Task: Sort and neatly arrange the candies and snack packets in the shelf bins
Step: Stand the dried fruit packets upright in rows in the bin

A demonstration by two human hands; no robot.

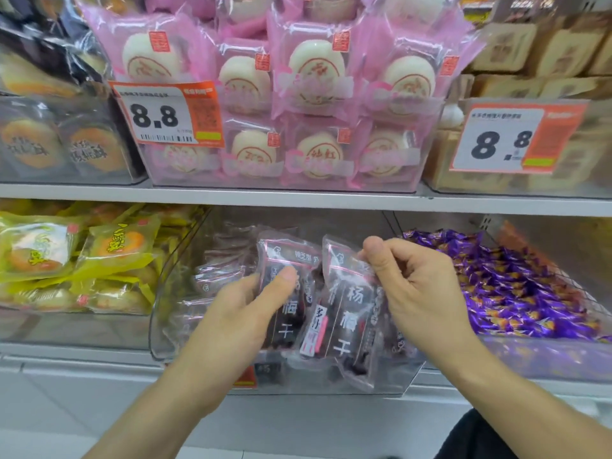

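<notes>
A: What is in the clear bin on the lower shelf?

B: Dark plum packets, see-through wrappers with white characters running down the front and a pink line across the top. The left hand grips one packet, thumb pressed on its face, fingers behind. The right hand pinches the top corner of a second packet between thumb and curled fingers. Both packets stand upright, side by side, at the bin's front.

A: Anything between them?

B: A smaller packet with a pink and white label, tilted, just below the two. More plum packets lie stacked at the back left of the bin, blurred.

A: And around the bin?

B: Left of it, yellow-wrapped cakes lie in a heap. Right of it, purple candies fill the next bin. Above it, across the shelf board, pink packets of round white buns are stacked in rows, with an orange price tag reading 8.8 at their left. A second 8.8 tag hangs above the purple candies, in front of brown boxes.
</notes>
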